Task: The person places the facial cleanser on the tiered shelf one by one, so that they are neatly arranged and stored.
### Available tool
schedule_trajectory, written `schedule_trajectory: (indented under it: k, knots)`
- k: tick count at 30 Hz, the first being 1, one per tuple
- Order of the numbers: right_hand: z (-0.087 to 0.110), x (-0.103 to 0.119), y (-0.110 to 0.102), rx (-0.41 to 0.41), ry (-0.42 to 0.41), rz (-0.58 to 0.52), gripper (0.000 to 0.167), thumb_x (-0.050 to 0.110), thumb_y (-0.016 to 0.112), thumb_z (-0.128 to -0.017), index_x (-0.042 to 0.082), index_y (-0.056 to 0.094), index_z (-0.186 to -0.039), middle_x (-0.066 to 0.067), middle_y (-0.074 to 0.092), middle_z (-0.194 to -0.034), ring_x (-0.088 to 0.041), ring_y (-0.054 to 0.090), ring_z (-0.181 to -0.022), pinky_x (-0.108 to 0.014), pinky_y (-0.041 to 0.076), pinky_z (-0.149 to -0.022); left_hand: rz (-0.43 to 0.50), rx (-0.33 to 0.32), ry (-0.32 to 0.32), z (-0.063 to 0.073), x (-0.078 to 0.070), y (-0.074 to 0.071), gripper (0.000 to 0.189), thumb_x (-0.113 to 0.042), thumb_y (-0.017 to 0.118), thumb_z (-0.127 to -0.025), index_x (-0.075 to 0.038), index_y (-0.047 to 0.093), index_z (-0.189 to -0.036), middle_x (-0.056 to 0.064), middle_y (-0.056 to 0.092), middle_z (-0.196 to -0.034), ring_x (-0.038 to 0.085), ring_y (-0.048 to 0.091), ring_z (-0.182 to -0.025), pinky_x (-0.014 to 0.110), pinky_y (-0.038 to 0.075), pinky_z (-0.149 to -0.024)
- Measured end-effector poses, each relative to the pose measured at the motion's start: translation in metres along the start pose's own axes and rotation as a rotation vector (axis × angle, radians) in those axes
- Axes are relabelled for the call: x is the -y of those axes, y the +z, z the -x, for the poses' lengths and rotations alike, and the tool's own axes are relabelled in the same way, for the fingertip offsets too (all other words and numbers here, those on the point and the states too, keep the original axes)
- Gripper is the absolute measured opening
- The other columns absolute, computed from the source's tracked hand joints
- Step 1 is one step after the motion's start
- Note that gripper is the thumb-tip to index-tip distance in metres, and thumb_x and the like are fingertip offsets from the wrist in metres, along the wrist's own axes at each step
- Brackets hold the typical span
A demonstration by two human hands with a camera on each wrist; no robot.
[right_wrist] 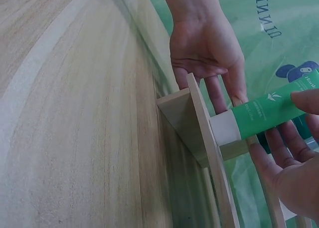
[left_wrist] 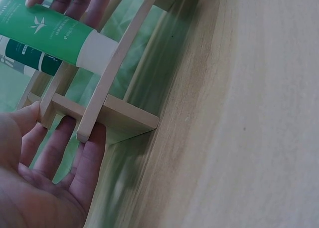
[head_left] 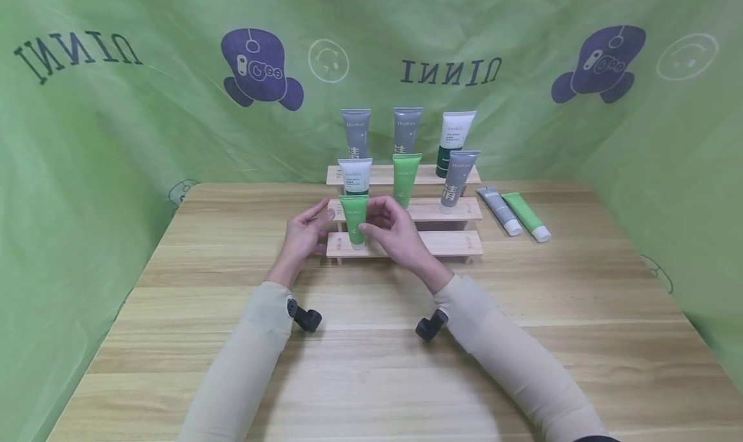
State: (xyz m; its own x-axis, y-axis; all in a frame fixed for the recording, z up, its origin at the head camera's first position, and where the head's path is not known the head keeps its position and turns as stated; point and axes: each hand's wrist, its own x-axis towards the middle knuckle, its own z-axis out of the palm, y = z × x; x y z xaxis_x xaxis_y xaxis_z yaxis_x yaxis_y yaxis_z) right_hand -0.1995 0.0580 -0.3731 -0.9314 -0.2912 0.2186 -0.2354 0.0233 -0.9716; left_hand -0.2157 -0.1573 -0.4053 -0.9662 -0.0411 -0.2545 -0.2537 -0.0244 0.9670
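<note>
A green squeeze tube (head_left: 353, 217) with a white cap stands cap-down at the left end of the lowest step of a three-tier wooden stand (head_left: 447, 242). My right hand (head_left: 400, 237) pinches this tube, thumb on its front and fingers behind, as the right wrist view also shows on the tube (right_wrist: 269, 108). At the stand's left end, my left hand (head_left: 302, 237) grips the wooden steps. In the left wrist view that hand (left_wrist: 45, 188) has its thumb at the middle step and fingertips under the lowest step (left_wrist: 107, 83).
More tubes stand on the upper steps: grey ones (head_left: 458, 180), a second green one (head_left: 404, 180) and white-and-dark-green ones (head_left: 455, 135). Right of the stand, a grey tube (head_left: 499, 211) and a green tube (head_left: 525, 216) lie on the wooden table (head_left: 360, 377). Green printed cloth (head_left: 360, 16) hangs behind.
</note>
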Motion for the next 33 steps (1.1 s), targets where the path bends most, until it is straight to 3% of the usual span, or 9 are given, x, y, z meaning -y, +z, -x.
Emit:
schedule_trajectory:
  k: [12, 18, 26, 33]
  knots:
    - [0.013, -0.002, -0.013, 0.001, 0.056, 0.022, 0.037, 0.000, 0.072, -0.090, -0.001, 0.056, -0.124, -0.016, 0.065, -0.117, -0.029, 0.064, -0.109, -0.036, 0.054, -0.096, 0.010, -0.001, 0.005, 0.000, 0.001, 0.001, 0.052, -0.034, 0.069, -0.096, -0.032, 0.054, -0.145, 0.011, 0.063, -0.135, 0.026, 0.069, -0.095, 0.042, 0.063, -0.073]
    - [0.027, 0.002, -0.028, -0.021, 0.092, 0.001, 0.037, 0.001, 0.073, -0.090, -0.003, 0.057, -0.123, -0.020, 0.065, -0.117, -0.028, 0.064, -0.107, -0.032, 0.057, -0.092, -0.007, 0.000, 0.008, 0.000, -0.001, 0.001, 0.055, -0.035, 0.069, -0.096, -0.030, 0.051, -0.147, 0.009, 0.058, -0.142, 0.028, 0.067, -0.100, 0.043, 0.063, -0.076]
    - [0.055, 0.005, -0.063, -0.043, 0.152, -0.071, 0.042, -0.004, 0.068, -0.091, -0.014, 0.049, -0.127, -0.023, 0.064, -0.113, -0.020, 0.068, -0.095, -0.043, 0.060, -0.087, -0.019, 0.002, 0.016, -0.002, 0.000, 0.001, 0.055, -0.033, 0.069, -0.097, -0.029, 0.050, -0.148, 0.007, 0.053, -0.147, 0.029, 0.065, -0.102, 0.044, 0.063, -0.077]
    - [0.082, -0.001, -0.104, -0.060, 0.189, -0.080, 0.036, -0.003, 0.066, -0.093, -0.006, 0.051, -0.126, -0.012, 0.066, -0.108, -0.019, 0.069, -0.093, -0.045, 0.061, -0.084, -0.021, -0.007, 0.004, -0.001, 0.000, 0.000, 0.053, -0.033, 0.069, -0.096, -0.033, 0.052, -0.147, 0.008, 0.057, -0.143, 0.029, 0.066, -0.103, 0.042, 0.063, -0.076]
